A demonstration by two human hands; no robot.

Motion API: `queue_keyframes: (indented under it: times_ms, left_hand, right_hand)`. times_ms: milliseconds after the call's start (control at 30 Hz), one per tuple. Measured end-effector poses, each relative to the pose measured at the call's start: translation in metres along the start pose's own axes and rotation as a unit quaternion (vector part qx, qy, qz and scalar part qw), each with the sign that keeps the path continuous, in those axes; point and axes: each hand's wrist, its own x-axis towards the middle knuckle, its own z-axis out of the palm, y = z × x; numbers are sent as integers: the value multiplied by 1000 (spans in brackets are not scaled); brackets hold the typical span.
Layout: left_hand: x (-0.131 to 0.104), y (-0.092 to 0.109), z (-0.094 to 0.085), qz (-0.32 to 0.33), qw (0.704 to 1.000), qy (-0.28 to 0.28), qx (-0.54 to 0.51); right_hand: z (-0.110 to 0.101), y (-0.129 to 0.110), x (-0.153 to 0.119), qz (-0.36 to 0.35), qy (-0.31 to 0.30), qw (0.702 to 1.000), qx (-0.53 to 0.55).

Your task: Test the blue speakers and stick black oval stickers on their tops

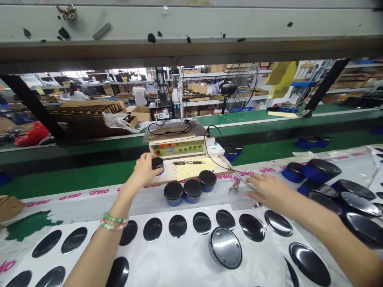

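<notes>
My left hand [144, 170] is closed around a round blue-sided part with a black top [157, 164], at the left front of a small electronic box [181, 148]. Farther right, my right hand [266, 186] is partly blurred, its fingers around a thin grey tool [244, 181] that points left. Between the hands stand several more black-topped blue parts [193, 189], grouped closely. A larger round part with a shiny dark face [226, 248] rests tilted on a white sheet [167, 259] bearing rows of black discs [177, 226].
Behind the hands, a pen [189, 162] lies on a yellow notepad [194, 170]. More blue parts [320, 169] crowd the right side. A green conveyor belt [119, 175] runs beyond the work surface, below a white overhead beam [191, 24]. Two people sit far back.
</notes>
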Motion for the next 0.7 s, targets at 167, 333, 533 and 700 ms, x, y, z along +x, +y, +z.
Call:
queue_keyframes:
  times_ms: [167,333,533,700]
  left_hand:
    - [-37,62,8,143,981,-132,21]
    - [-49,76,36,166,958,-217,82]
    - [-36,77,32,206,930,-278,124]
    - [-41,80,30,222,933,-257,117]
  right_hand:
    - [44,-66,-60,-184,-17,981,61]
    - [32,-80,-47,-145,-41,981,122]
    - [28,-28,-1,-75,18,996,50]
    - [42,-13,15,-68,23,997,27]
